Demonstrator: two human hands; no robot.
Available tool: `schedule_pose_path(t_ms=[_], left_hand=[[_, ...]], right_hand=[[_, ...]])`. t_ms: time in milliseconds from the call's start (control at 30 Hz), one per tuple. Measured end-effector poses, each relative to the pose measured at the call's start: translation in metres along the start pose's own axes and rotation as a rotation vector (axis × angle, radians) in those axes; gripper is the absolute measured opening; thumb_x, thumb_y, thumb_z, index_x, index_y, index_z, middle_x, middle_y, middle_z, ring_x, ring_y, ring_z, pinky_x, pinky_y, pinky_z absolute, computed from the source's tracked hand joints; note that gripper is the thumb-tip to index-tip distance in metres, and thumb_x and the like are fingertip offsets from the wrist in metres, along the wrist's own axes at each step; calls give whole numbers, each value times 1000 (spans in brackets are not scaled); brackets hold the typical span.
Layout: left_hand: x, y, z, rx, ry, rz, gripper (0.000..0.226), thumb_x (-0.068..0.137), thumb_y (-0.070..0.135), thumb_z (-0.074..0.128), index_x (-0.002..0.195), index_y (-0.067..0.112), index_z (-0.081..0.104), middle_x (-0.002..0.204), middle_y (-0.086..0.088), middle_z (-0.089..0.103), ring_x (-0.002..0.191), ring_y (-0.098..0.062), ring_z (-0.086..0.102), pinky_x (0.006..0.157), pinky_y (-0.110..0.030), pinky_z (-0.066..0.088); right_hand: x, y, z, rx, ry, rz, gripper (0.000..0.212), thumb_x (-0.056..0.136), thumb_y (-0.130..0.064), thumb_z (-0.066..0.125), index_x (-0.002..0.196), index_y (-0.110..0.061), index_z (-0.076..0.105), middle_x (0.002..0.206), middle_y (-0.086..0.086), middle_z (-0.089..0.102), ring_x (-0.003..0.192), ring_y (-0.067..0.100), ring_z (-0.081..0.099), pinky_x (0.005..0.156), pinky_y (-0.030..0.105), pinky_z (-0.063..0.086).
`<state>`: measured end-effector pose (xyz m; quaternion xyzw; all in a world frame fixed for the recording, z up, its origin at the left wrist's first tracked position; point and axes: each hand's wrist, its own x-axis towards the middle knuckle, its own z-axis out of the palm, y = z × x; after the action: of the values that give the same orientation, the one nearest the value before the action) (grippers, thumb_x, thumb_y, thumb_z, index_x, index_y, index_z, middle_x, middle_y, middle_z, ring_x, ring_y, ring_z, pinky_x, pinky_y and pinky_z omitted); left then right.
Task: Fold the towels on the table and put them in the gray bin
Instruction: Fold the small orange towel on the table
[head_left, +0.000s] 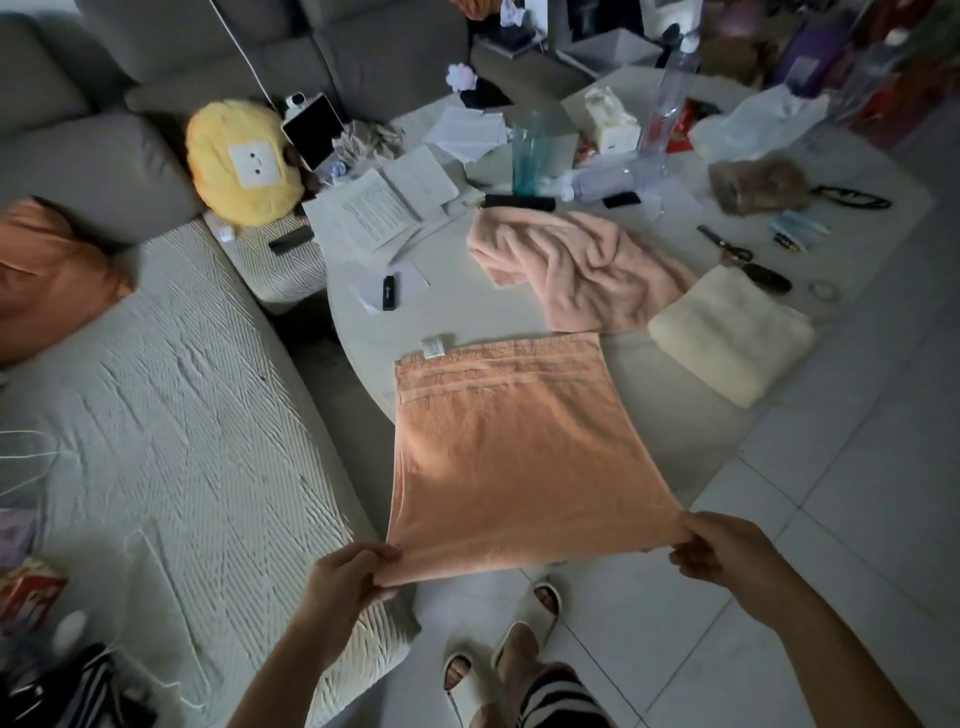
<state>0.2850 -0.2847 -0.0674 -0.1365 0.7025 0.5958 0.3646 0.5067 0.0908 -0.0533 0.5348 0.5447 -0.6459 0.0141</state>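
An orange towel (519, 452) is stretched flat, its far edge with a white label resting on the round white table (467, 312), its near edge lifted off the table. My left hand (348, 577) pinches the near left corner and my right hand (727, 551) pinches the near right corner. A crumpled pink towel (582, 265) lies further back on the table. A folded cream towel (732, 338) sits at the table's right edge. No gray bin is visible.
The table's far half holds papers (384, 208), a teal cup (530, 156), plastic bottles, scissors (724, 247), a black lighter (388, 292) and a tissue box. A gray sofa with a yellow plush (241, 161) runs along the left. My slippered feet stand on white floor tiles.
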Motion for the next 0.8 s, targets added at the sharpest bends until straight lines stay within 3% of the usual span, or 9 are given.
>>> schedule_pose_path(t_ms=[133, 267, 367, 433, 500, 600, 700, 733, 800], left_hand=[[-9, 7, -6, 81, -57, 29, 26, 83, -21, 57, 93, -6, 75, 94, -28, 69, 84, -30, 64, 76, -30, 53], [-11, 20, -1, 547, -4, 266, 35, 79, -14, 70, 91, 18, 78, 84, -13, 75, 68, -12, 65, 63, -22, 47], [1, 45, 6, 704, 132, 449, 22, 77, -7, 78, 87, 13, 79, 84, -5, 69, 69, -13, 64, 61, -18, 48], [17, 68, 12, 703, 166, 531, 18, 81, -2, 77, 94, 10, 76, 97, -2, 64, 76, -13, 66, 65, -21, 52], [37, 94, 20, 614, 125, 493, 15, 90, 7, 70, 101, 18, 70, 105, 8, 64, 85, -8, 67, 69, -19, 53], [71, 125, 32, 462, 112, 485, 8, 97, 24, 64, 89, 24, 67, 78, 8, 69, 71, 0, 64, 60, -17, 50], [107, 139, 44, 324, 176, 452, 32, 85, 48, 61, 91, 17, 67, 81, -13, 66, 72, -19, 61, 63, -35, 49], [120, 141, 48, 310, 209, 423, 39, 83, 52, 59, 91, 15, 66, 80, -17, 63, 72, -24, 58, 63, -39, 47], [147, 143, 57, 338, 292, 376, 38, 85, 55, 55, 85, 17, 61, 74, -9, 59, 68, -25, 55, 60, -38, 46]], right_hand=[[-3, -15, -8, 47, -39, -7, 20, 94, -8, 61, 91, 11, 67, 71, 22, 70, 65, 29, 70, 62, 35, 60], [4, -39, -11, 125, -130, -6, 16, 87, -2, 66, 90, 13, 69, 76, 24, 69, 67, 28, 69, 60, 32, 60], [21, -70, -9, 121, -254, -38, 7, 75, -1, 70, 79, 2, 76, 77, 17, 68, 69, 21, 69, 65, 29, 60], [41, -94, -2, 55, -260, -107, 18, 81, 8, 65, 73, -4, 74, 74, 13, 66, 67, 18, 66, 65, 26, 59], [62, -118, 8, -32, -208, -184, 25, 86, 11, 60, 73, -8, 69, 69, 8, 63, 65, 17, 61, 61, 26, 55], [90, -148, 26, -118, -91, -315, 17, 88, 7, 63, 81, -8, 65, 73, 4, 62, 70, 13, 58, 66, 26, 49], [118, -167, 42, -87, -10, -409, 8, 89, 9, 61, 90, 2, 64, 78, 7, 60, 69, 4, 60, 69, 17, 48], [128, -172, 48, -76, -7, -403, 7, 89, 8, 61, 96, 7, 64, 82, 10, 60, 74, 9, 59, 73, 22, 46], [150, -178, 59, -69, -9, -382, 15, 90, 2, 63, 102, 10, 63, 89, 13, 59, 83, 19, 53, 77, 35, 41]])
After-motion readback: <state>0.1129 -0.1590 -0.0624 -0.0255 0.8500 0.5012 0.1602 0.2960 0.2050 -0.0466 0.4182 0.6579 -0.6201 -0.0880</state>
